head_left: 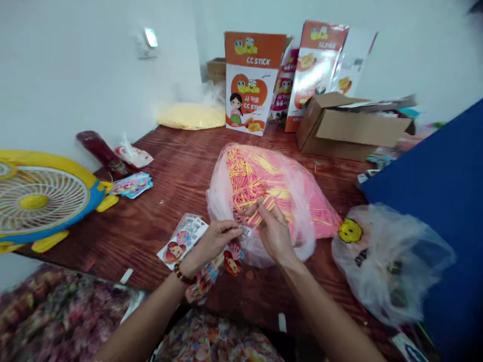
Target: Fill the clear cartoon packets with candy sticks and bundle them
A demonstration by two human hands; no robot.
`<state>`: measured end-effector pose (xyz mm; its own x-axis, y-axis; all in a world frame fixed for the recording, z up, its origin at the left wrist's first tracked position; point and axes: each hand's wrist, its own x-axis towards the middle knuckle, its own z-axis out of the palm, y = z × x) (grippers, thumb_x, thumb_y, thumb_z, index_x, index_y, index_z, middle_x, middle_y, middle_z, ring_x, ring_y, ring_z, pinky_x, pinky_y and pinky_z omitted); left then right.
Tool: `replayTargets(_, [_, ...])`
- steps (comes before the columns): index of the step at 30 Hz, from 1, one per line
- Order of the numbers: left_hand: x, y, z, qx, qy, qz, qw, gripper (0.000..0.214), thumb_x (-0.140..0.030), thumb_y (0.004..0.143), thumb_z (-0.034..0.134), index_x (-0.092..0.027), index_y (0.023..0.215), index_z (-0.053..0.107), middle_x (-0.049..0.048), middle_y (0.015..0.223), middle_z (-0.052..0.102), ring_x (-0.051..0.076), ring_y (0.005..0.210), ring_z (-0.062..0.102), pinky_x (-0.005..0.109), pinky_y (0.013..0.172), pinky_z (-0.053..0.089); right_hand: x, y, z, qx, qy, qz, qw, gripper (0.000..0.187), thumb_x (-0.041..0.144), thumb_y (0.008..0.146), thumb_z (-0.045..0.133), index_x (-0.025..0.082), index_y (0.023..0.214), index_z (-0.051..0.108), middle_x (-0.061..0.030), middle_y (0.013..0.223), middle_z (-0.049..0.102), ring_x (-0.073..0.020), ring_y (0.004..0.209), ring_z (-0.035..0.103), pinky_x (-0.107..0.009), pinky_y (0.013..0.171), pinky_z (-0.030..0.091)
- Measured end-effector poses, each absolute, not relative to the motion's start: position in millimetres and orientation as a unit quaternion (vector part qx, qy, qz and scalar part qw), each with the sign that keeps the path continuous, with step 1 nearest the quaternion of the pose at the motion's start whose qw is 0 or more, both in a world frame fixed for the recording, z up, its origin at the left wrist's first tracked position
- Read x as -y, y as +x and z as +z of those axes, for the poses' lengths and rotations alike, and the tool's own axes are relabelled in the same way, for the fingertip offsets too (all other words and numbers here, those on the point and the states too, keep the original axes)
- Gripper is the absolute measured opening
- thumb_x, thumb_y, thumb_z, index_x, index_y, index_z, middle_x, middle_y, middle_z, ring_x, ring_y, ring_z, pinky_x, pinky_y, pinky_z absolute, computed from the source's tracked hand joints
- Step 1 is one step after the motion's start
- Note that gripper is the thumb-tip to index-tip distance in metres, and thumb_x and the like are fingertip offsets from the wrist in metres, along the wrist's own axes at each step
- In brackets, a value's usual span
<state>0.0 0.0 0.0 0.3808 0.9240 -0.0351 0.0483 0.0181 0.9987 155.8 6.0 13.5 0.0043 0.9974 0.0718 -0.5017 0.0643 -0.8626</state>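
Forearms (324,306) over table (177,173); sticks (267,204) in right hand (275,232)

Fingers of that hand pinch several sticks at the open bag (219,188) on the table; more lie inside it. The left hand (217,240) pinches a packet (232,259) just beside the bag.

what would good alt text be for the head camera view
A person's right hand holds pink and yellow sticks over an open bag of them, while the left hand pinches a printed packet. CC Stick boxes stand behind on the table.

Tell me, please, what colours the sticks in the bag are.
The sticks are pink and yellow, as the head view shows.
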Motion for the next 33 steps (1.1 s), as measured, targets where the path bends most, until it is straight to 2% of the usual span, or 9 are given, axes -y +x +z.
replayTargets(7, [-1,4,-4,-0.411,0.566,0.404,0.589,0.026,-0.037,0.081,0.066,-0.013,0.070,0.065,-0.0027,0.061,0.054,0.010,0.058,0.046,0.021,0.058,0.040,3,163,16,0.476,-0.383,0.552,0.568,0.015,0.030,0.090,0.055,0.022,0.093,0.067,-0.0028,0.108,0.074,-0.0200,0.115,0.062,-0.038,0.107,0.039])
replayTargets(11, [-5,6,-3,-0.401,0.536,0.417,0.615,0.025,-0.038,0.077,0.071,-0.012,0.078,0.068,0.0003,0.069,0.061,0.012,0.062,0.052,0.023,0.061,0.044,2,172,23,0.518,-0.399,0.566,0.502,0.016,0.030,0.086,0.061,0.022,0.099,0.065,-0.0042,0.117,0.071,-0.0208,0.114,0.062,-0.039,0.103,0.043])
replayTargets(14, [-7,8,-2,-0.398,0.534,0.431,0.608,0.023,-0.034,0.076,0.073,-0.012,0.075,0.068,-0.0009,0.068,0.060,0.010,0.062,0.050,0.021,0.061,0.042,-1,179,30,0.534,-0.409,0.533,0.514,0.034,0.035,0.089,0.059,0.025,0.121,0.056,-0.0053,0.122,0.069,-0.0199,0.113,0.063,-0.040,0.102,0.045])
replayTargets(16, [-8,10,-2,-0.397,0.534,0.443,0.601,0.020,-0.032,0.077,0.073,-0.013,0.074,0.068,-0.0020,0.066,0.059,0.009,0.062,0.048,0.020,0.060,0.040,-2,183,33,0.564,-0.421,0.485,0.519,0.037,0.040,0.094,0.051,0.026,0.128,0.053,-0.0059,0.125,0.067,-0.0195,0.116,0.062,-0.041,0.104,0.044])
replayTargets(20, [-11,15,-5,-0.387,0.526,0.470,0.593,0.019,-0.032,0.078,0.072,-0.013,0.080,0.072,-0.0008,0.072,0.063,0.010,0.067,0.052,0.021,0.066,0.043,-2,190,32,0.686,-0.446,0.395,0.417,0.035,0.041,0.096,0.049,0.026,0.125,0.061,-0.0062,0.133,0.062,-0.0209,0.126,0.055,-0.041,0.111,0.037])
replayTargets(22, [-13,16,-6,-0.381,0.526,0.480,0.590,0.018,-0.032,0.078,0.072,-0.014,0.082,0.073,0.0004,0.077,0.067,0.011,0.071,0.055,0.022,0.070,0.045,-2,195,30,0.711,-0.435,0.398,0.383,0.038,0.040,0.095,0.050,0.026,0.130,0.057,-0.0065,0.137,0.060,-0.0207,0.128,0.053,-0.041,0.110,0.039])
replayTargets(25, [-14,15,-5,-0.386,0.523,0.493,0.578,0.018,-0.031,0.078,0.072,-0.014,0.084,0.074,0.0011,0.079,0.069,0.012,0.073,0.058,0.023,0.071,0.047,-4,205,27,0.692,-0.433,0.414,0.403,0.035,0.038,0.093,0.054,0.025,0.125,0.058,-0.0070,0.125,0.066,-0.0198,0.115,0.062,-0.037,0.098,0.048])
replayTargets(29, [-13,12,-2,-0.396,0.526,0.516,0.548,0.018,-0.032,0.080,0.071,-0.015,0.086,0.076,0.0026,0.082,0.072,0.014,0.076,0.061,0.025,0.074,0.049,-3,210,26,0.708,-0.470,0.341,0.401,0.011,0.029,0.088,0.060,0.021,0.087,0.067,-0.0029,0.085,0.071,-0.0173,0.082,0.065,-0.031,0.077,0.050])
replayTargets(33, [-10,8,1,-0.387,0.544,0.539,0.514,0.015,-0.030,0.079,0.071,-0.016,0.083,0.077,0.0047,0.088,0.073,0.016,0.084,0.063,0.027,0.081,0.049,0,202,32,0.717,-0.444,0.354,0.404,0.009,0.026,0.084,0.063,0.021,0.079,0.068,-0.0018,0.080,0.072,-0.0169,0.077,0.064,-0.029,0.073,0.049])
